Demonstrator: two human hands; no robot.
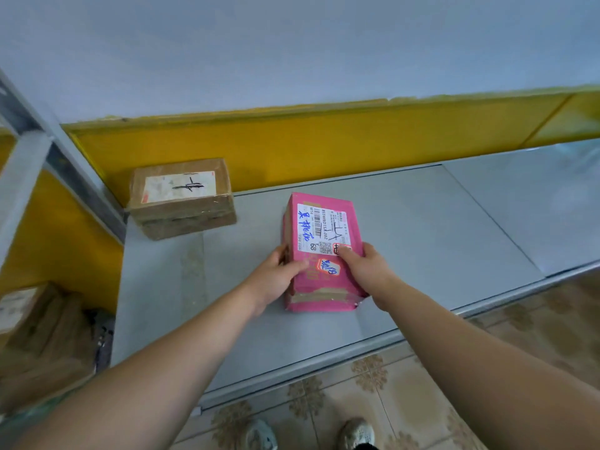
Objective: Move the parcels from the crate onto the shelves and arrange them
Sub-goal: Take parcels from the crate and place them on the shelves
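The pink parcel [321, 248] lay on the grey shelf [422, 238], with the left hand [279, 274] and right hand [363, 271] curled round its 2 long sides. Shoved carelessly toward 10 o'clock, it could skew or bump the brown parcel [181, 198] there.

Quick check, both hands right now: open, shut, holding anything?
Left hand: grips the pink parcel on its left side.
Right hand: grips the same parcel's right side, thumb on top.
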